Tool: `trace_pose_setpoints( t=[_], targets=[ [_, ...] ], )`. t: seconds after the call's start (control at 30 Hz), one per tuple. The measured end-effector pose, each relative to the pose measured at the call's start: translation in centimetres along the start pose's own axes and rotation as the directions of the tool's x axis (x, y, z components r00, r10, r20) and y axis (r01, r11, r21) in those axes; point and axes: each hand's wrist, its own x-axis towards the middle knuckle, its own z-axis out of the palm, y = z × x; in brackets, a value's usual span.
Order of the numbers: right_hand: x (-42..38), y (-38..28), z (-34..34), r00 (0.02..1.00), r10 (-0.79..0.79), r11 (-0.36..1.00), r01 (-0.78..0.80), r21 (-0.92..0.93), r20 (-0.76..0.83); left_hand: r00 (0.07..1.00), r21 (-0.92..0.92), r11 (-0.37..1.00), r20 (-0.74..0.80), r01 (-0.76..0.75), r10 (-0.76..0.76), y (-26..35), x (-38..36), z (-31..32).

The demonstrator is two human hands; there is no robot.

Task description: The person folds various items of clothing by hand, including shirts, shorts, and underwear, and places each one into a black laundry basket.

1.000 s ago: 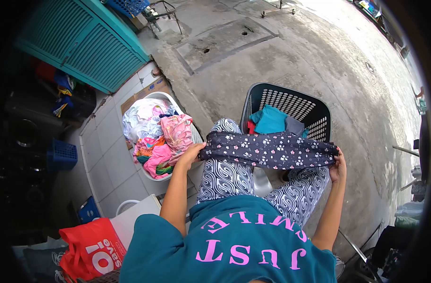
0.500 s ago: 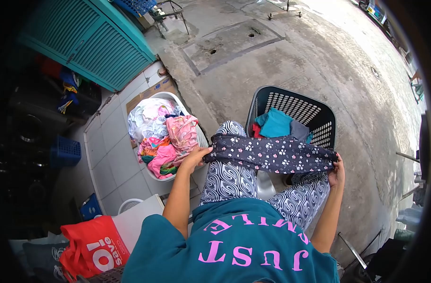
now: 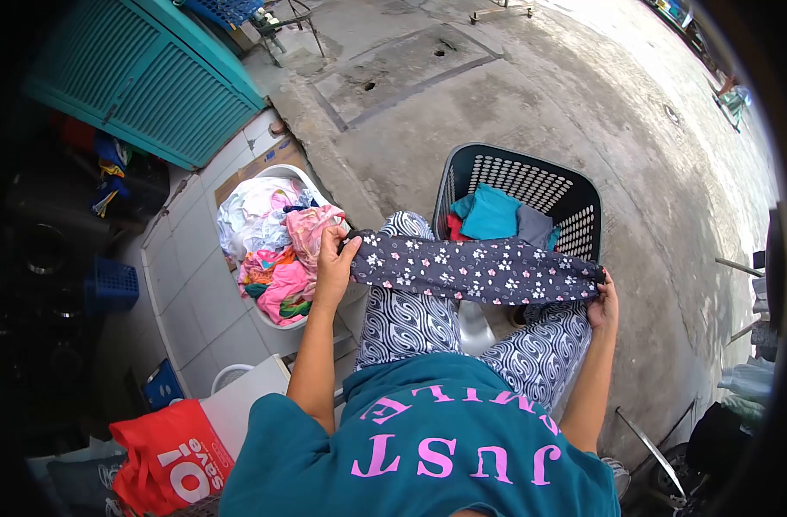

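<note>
A long dark garment with a white and pink flower print (image 3: 480, 267) is stretched sideways over my lap, folded into a narrow strip. Its left end is pinched in my left hand (image 3: 335, 258), thumb on the near side. At the other end, my right hand (image 3: 603, 302) grips the cloth by its corner. To the left, beside my left hand, a white basin (image 3: 312, 179) is heaped with crumpled laundry, mostly white and pink (image 3: 281, 250). Just beyond the strip stands a dark perforated basket (image 3: 583, 194) containing teal (image 3: 495, 213), red and grey cloth.
A red bag (image 3: 165, 457) lies near my left elbow. Teal louvred doors (image 3: 152, 86) and a blue basket (image 3: 113, 289) are at the left. White tiles (image 3: 191, 302) meet rough concrete (image 3: 393, 129) ahead. Metal legs (image 3: 652, 448) stand at lower right.
My left hand has risen slightly with its end of the garment, its fingers now further over the cloth. My right hand keeps its hold. The whole view has shifted a little.
</note>
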Motion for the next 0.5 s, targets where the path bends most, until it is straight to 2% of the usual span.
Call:
trace_pose_setpoints(
  t=[0.03, 0.1, 0.17, 0.2, 0.23, 0.3, 0.33, 0.4, 0.43, 0.5],
  targets=[
    [0.0, 0.0, 0.0, 1.000, -0.005, 1.000, 0.005, 0.005, -0.012, 0.981, 0.063, 0.980, -0.013, -0.191, 0.192, 1.3, 0.0, 0.7],
    [0.0, 0.3, -0.1, 1.000, -0.012, 1.000, 0.012, 0.012, -0.027, 0.979, 0.041, 0.978, -0.001, -0.204, 0.204, 3.8, -0.4, 1.3],
    [0.0, 0.6, -0.3, 0.998, -0.036, 0.998, 0.039, 0.050, -0.049, 0.994, -0.148, 0.983, -0.023, -0.110, 0.107, 4.0, -0.3, 1.5],
    [0.0, 0.6, -0.3, 0.998, -0.042, 0.998, 0.044, 0.053, -0.049, 0.997, -0.193, 0.981, 0.069, 0.031, -0.018, 1.8, 0.0, 0.6],
    [0.0, 0.6, -0.3, 0.998, -0.044, 0.997, 0.047, 0.063, -0.054, 0.989, -0.132, 0.981, 0.060, 0.142, -0.135, -0.8, 0.3, 0.0],
    [0.0, 0.7, -0.3, 0.997, -0.046, 0.996, 0.050, 0.074, -0.059, 0.934, 0.168, 0.924, 0.050, 0.342, -0.355, -4.2, 0.4, -1.1],
    [0.1, 0.8, -0.4, 0.997, -0.051, 0.997, 0.054, 0.056, -0.053, 0.934, 0.169, 0.925, 0.054, 0.341, -0.354, -5.0, 0.4, -1.1],
    [-0.1, 0.5, -0.6, 0.996, -0.062, 0.997, 0.064, 0.032, -0.059, 0.807, 0.088, 0.807, 0.043, 0.584, -0.589, -4.8, 0.2, -0.1],
    [0.0, 0.6, -0.6, 0.997, -0.060, 0.998, 0.062, 0.034, -0.055, 0.806, 0.088, 0.806, 0.050, 0.585, -0.590, -5.1, 0.2, -0.1],
    [0.0, 0.3, 0.0, 0.996, -0.072, 0.996, 0.075, 0.042, -0.059, 0.565, -0.023, 0.602, 0.373, 0.798, -0.736, -6.7, 0.7, -0.5]
  ],
)
